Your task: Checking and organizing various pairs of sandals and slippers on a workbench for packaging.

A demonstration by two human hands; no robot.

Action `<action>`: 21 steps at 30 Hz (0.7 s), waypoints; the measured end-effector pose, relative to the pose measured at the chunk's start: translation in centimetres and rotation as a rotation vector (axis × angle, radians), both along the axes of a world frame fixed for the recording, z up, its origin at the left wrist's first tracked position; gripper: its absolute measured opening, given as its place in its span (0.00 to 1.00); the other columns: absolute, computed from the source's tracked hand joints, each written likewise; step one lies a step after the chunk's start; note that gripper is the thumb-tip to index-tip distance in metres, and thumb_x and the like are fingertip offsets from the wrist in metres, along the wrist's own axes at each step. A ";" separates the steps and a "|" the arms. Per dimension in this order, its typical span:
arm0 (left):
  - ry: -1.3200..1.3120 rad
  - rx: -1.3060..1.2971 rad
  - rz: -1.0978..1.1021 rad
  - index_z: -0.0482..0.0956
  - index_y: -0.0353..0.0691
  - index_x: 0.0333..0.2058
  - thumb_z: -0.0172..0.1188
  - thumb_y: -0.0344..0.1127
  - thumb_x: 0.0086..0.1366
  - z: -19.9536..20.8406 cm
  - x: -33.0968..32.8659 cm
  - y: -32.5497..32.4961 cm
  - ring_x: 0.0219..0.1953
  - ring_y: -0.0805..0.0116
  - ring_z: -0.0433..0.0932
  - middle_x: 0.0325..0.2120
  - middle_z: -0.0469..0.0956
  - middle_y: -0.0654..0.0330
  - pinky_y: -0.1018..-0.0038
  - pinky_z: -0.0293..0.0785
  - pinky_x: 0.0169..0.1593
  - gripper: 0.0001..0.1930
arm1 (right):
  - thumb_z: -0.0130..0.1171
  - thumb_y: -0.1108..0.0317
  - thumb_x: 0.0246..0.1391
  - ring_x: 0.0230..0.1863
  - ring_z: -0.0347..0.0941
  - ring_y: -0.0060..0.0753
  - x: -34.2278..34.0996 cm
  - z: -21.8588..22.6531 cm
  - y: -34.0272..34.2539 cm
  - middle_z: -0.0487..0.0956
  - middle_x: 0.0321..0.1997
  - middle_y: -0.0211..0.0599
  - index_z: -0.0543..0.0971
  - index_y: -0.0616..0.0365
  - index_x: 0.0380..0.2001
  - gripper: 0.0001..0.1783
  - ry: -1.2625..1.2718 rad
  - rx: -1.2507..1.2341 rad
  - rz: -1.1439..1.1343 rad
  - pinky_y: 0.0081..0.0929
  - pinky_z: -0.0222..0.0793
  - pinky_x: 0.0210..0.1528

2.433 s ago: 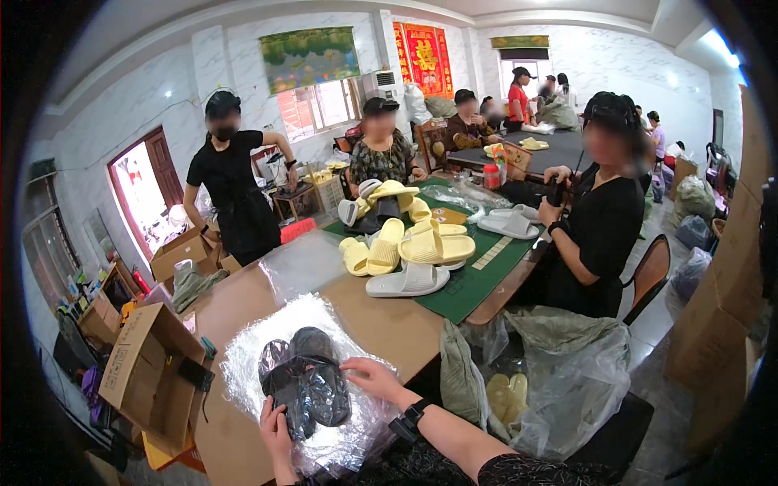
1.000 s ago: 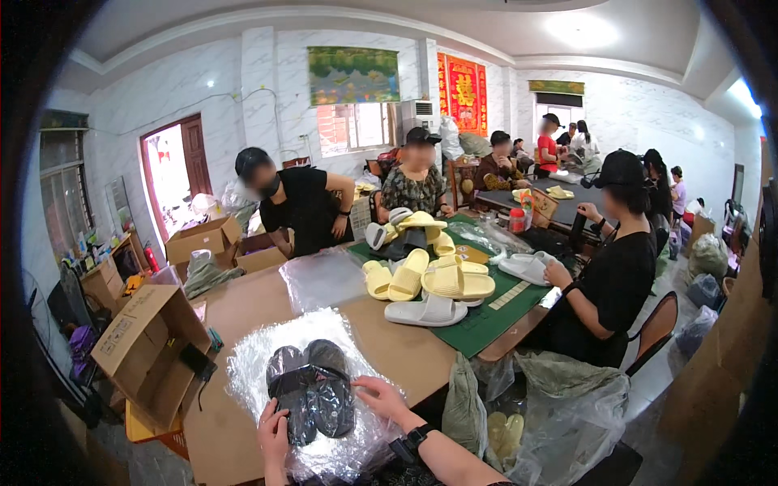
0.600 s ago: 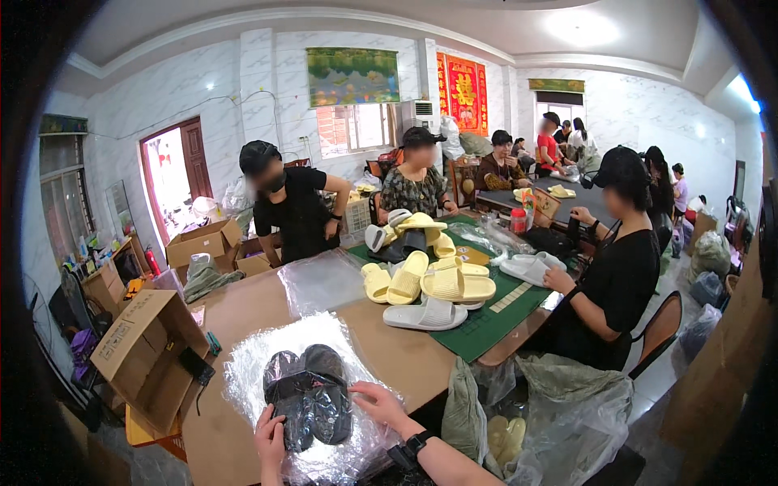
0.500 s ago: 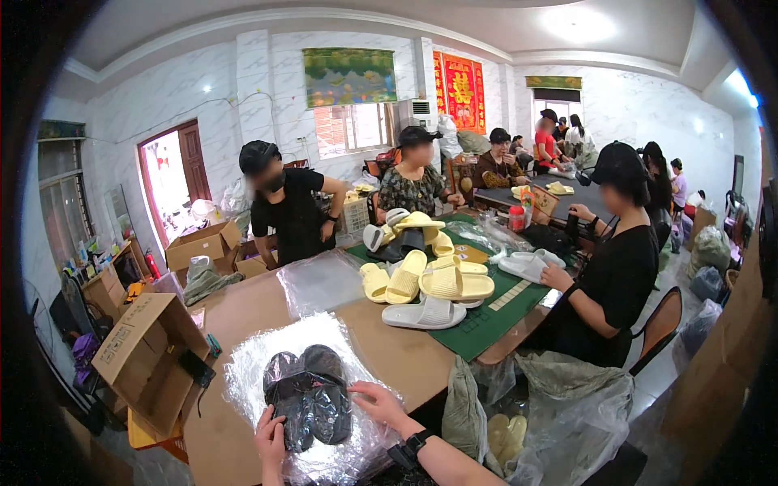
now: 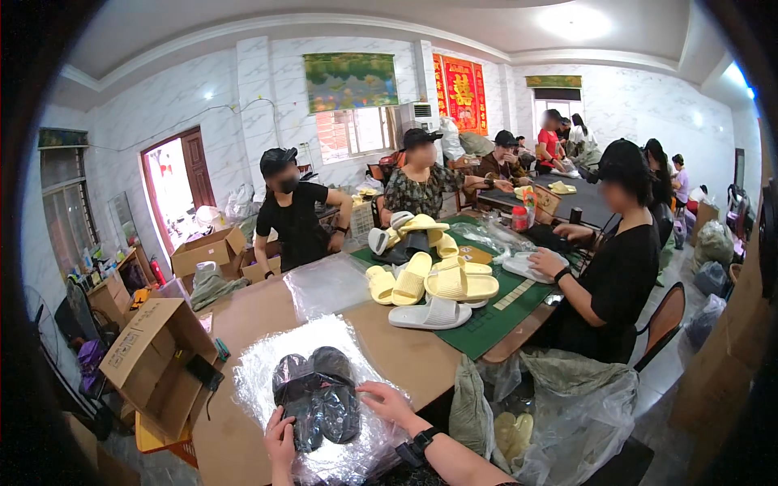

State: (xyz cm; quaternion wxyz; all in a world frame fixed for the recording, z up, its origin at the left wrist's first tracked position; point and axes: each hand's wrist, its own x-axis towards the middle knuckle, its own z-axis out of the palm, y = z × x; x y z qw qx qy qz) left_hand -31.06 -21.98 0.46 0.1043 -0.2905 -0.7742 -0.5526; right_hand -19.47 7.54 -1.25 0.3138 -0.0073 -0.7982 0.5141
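A pair of black slippers (image 5: 336, 411) in a clear plastic bag lies on a stack of shiny clear plastic bags (image 5: 258, 360) at the near edge of the table. At the pair's lower left, my left hand (image 5: 279, 437) touches the plastic with its fingers apart. My right hand (image 5: 389, 405) rests on the right side of the bag, fingers stretched out and grasping nothing. A dark watch or band circles my right wrist.
Yellow, white and black slippers (image 5: 438, 279) are heaped on a green mat (image 5: 506, 324). An open cardboard box (image 5: 150, 344) stands left, a sack (image 5: 470, 405) with yellow slippers right. Across the table are co-workers; one at right touches a white slipper (image 5: 523, 266).
My hands stay beside the bagged slippers. The view has shifted slightly. At the right, a co-worker's hands have moved on the white slipper, and the one at the back reaches an arm out.
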 end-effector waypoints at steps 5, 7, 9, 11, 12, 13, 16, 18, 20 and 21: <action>0.043 0.005 -0.008 0.86 0.36 0.40 0.57 0.27 0.62 -0.4 -0.4 0.2 0.64 0.51 0.69 0.58 0.74 0.46 0.64 0.62 0.66 0.11 | 0.60 0.63 0.60 0.59 0.72 0.44 -0.3 -0.4 0.3 0.78 0.57 0.42 0.80 0.51 0.51 0.17 -0.008 -0.005 -0.002 0.35 0.67 0.61; 0.026 0.023 -0.003 0.86 0.36 0.40 0.57 0.27 0.62 -0.4 -0.3 0.3 0.64 0.51 0.69 0.58 0.75 0.46 0.63 0.62 0.67 0.11 | 0.60 0.63 0.61 0.60 0.72 0.44 -0.5 -0.4 0.3 0.78 0.57 0.42 0.80 0.52 0.51 0.17 -0.010 -0.008 -0.001 0.35 0.67 0.61; 0.016 0.046 0.000 0.86 0.36 0.40 0.57 0.27 0.61 -0.3 -0.4 0.3 0.63 0.51 0.69 0.58 0.75 0.46 0.63 0.62 0.67 0.11 | 0.60 0.63 0.61 0.60 0.72 0.43 -0.5 -0.4 0.2 0.78 0.57 0.42 0.80 0.52 0.51 0.17 -0.055 -0.024 0.006 0.34 0.66 0.62; 0.006 0.008 0.013 0.86 0.37 0.40 0.58 0.27 0.61 -0.7 -0.4 -0.5 0.63 0.50 0.70 0.58 0.75 0.46 0.63 0.62 0.67 0.11 | 0.60 0.63 0.61 0.60 0.72 0.42 -0.4 -0.4 -0.3 0.78 0.57 0.41 0.80 0.53 0.51 0.17 -0.048 -0.020 0.017 0.34 0.66 0.62; 0.012 0.021 0.012 0.86 0.37 0.40 0.58 0.27 0.61 -0.9 -0.5 -0.6 0.63 0.50 0.70 0.58 0.75 0.46 0.63 0.62 0.67 0.11 | 0.60 0.63 0.61 0.60 0.72 0.42 -0.4 -0.6 -0.1 0.78 0.57 0.41 0.80 0.53 0.52 0.17 -0.043 -0.024 0.020 0.34 0.66 0.62; 0.012 -0.004 -0.005 0.85 0.35 0.41 0.57 0.27 0.61 -1.1 -0.6 -0.7 0.64 0.51 0.68 0.59 0.74 0.46 0.63 0.61 0.67 0.11 | 0.60 0.63 0.61 0.60 0.72 0.40 -0.4 -0.8 -0.1 0.78 0.57 0.39 0.80 0.54 0.52 0.17 -0.014 -0.037 0.031 0.33 0.67 0.61; -0.035 0.015 -0.017 0.85 0.34 0.41 0.56 0.27 0.62 1.2 1.4 0.2 0.65 0.52 0.67 0.60 0.73 0.45 0.63 0.59 0.68 0.12 | 0.61 0.65 0.60 0.57 0.73 0.34 0.5 0.0 -0.5 0.79 0.55 0.38 0.80 0.54 0.52 0.17 -0.102 -0.170 0.048 0.30 0.67 0.60; -0.069 -0.014 -0.025 0.85 0.34 0.41 0.56 0.27 0.62 2.9 2.5 0.6 0.65 0.52 0.68 0.59 0.73 0.45 0.64 0.60 0.67 0.11 | 0.61 0.65 0.60 0.57 0.73 0.33 0.4 -0.4 0.1 0.78 0.56 0.38 0.80 0.54 0.52 0.17 -0.067 -0.151 0.030 0.29 0.67 0.60; 0.036 -0.025 -0.020 0.85 0.34 0.41 0.56 0.27 0.63 0.5 0.3 0.1 0.64 0.52 0.69 0.59 0.73 0.45 0.64 0.61 0.67 0.12 | 0.61 0.62 0.60 0.58 0.73 0.38 0.2 -0.5 -0.3 0.78 0.56 0.38 0.80 0.52 0.51 0.17 -0.035 -0.110 0.038 0.32 0.68 0.60; 0.041 -0.012 -0.004 0.85 0.35 0.41 0.57 0.27 0.62 -0.7 -0.5 -0.4 0.64 0.50 0.69 0.58 0.74 0.45 0.63 0.62 0.66 0.11 | 0.62 0.62 0.60 0.59 0.73 0.38 -0.2 -0.7 -0.4 0.78 0.57 0.38 0.80 0.52 0.51 0.17 -0.035 -0.107 0.021 0.32 0.68 0.60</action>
